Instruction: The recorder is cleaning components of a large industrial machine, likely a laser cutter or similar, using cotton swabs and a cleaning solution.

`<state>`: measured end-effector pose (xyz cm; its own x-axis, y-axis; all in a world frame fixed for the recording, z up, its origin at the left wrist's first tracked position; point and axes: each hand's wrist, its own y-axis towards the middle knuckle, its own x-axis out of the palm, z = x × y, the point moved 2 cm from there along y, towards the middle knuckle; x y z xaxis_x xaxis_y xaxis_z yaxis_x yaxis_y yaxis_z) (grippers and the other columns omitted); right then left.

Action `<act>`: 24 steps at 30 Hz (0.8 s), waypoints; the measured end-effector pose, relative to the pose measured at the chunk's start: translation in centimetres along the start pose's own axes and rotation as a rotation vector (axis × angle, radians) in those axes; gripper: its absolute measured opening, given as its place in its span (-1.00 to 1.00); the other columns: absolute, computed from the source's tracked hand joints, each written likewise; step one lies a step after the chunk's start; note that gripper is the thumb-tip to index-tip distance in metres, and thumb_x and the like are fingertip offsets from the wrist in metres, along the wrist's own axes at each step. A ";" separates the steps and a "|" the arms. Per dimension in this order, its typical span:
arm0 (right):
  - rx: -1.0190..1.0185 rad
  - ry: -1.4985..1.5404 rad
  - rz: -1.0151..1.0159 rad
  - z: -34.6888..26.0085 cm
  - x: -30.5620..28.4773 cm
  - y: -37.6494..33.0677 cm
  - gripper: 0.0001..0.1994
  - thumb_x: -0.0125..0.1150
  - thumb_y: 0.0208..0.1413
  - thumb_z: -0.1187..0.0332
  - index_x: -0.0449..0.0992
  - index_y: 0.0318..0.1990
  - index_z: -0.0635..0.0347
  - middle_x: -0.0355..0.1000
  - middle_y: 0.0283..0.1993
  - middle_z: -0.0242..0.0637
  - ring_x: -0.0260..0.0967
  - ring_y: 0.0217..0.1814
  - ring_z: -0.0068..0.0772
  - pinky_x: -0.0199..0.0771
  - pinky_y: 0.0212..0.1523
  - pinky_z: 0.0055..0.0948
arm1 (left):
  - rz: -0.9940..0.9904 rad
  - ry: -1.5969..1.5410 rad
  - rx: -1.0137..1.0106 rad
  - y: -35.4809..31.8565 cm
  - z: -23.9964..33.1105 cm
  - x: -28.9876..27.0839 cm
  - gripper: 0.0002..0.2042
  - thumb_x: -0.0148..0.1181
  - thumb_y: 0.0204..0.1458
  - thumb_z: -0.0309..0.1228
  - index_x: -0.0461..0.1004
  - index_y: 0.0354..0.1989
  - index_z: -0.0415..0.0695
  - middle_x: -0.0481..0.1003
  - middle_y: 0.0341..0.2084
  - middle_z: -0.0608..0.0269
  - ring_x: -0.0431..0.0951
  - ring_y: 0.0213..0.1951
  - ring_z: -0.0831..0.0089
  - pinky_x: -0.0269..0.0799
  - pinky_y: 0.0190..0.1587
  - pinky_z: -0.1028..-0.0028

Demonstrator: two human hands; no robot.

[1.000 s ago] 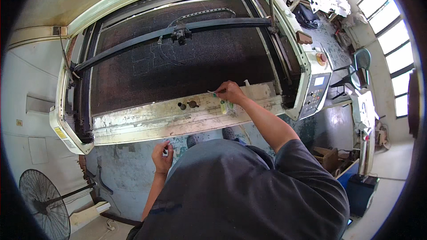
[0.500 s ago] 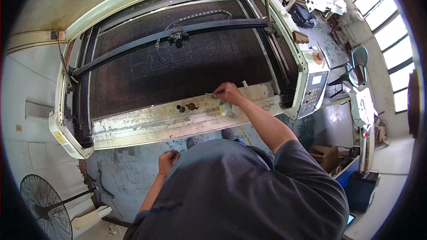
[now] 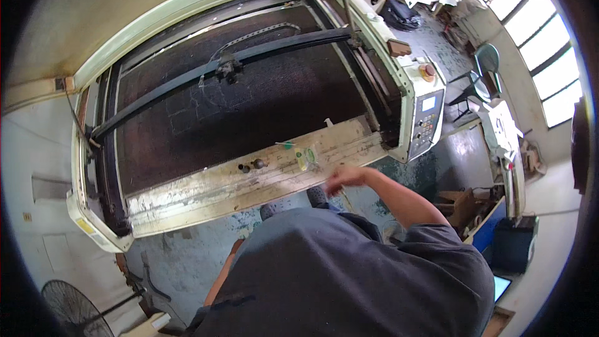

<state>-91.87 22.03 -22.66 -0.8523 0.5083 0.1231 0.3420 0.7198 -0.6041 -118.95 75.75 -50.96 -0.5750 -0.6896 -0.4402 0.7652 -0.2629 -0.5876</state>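
A fan (image 3: 68, 306) stands at the lower left on the floor. Above it a large cutter (image 3: 93, 231) with a pale green frame lies open, its dark bed (image 3: 249, 118) crossed by a black gantry (image 3: 187, 78) with a head (image 3: 228, 68). Along the front runs a worn ledge (image 3: 206, 190). On the ledge, left to right: two small dark knobs (image 3: 253, 165), a thin green-tipped stick (image 3: 286, 145), then a small green-and-clear packet (image 3: 306, 158).

The left hand is hidden behind the person's dark shirt (image 3: 349, 281); only a strip of forearm (image 3: 221, 278) shows, so its state cannot be told. The right hand (image 3: 343, 180) hovers just off the ledge's front edge, fingers curled loosely; it is blurred, and whether it pinches anything cannot be told. The packet lies just beside that hand, up and to its left, not touching. The hands are well apart.

Further right sits a control panel (image 3: 427, 118) with a red button (image 3: 427, 70), then a cluttered floor and bright windows (image 3: 536, 31).
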 end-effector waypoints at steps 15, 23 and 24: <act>0.118 0.081 0.680 28.5 18.4 3.3 -0.52 0.07 0.52 0.07 0.63 0.34 0.19 0.60 0.38 0.01 0.55 0.42 -0.06 0.48 0.45 -0.17 | -0.256 0.292 0.111 -0.1 0.5 -5.6 -0.60 0.18 0.24 -0.11 0.80 -0.07 -0.14 0.74 -0.05 -0.15 0.73 -0.01 -0.15 0.63 0.09 0.03; -0.127 -0.443 0.584 40.5 17.9 0.2 -0.47 0.25 0.41 0.17 0.54 0.42 0.23 0.58 0.38 0.03 0.59 0.34 0.06 0.57 0.41 -0.10 | -0.270 0.367 0.239 -0.9 9.0 -6.4 -0.66 0.21 0.17 -0.15 0.81 -0.12 -0.05 0.73 -0.10 -0.10 0.73 -0.03 -0.13 0.65 0.04 0.00; -0.143 -0.454 0.560 40.3 17.6 0.5 -0.47 0.25 0.41 0.17 0.54 0.42 0.23 0.58 0.38 0.03 0.59 0.34 0.06 0.57 0.41 -0.10 | -0.228 0.346 0.259 -1.3 9.5 -6.7 -0.67 0.23 0.14 -0.14 0.81 -0.13 -0.03 0.73 -0.13 -0.10 0.73 -0.04 -0.13 0.66 0.04 -0.01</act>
<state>-122.63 12.28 -52.58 -0.6042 0.5945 -0.5305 0.7960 0.4801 -0.3686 -113.32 74.31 -40.81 -0.7650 -0.3422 -0.5456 0.6306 -0.5703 -0.5264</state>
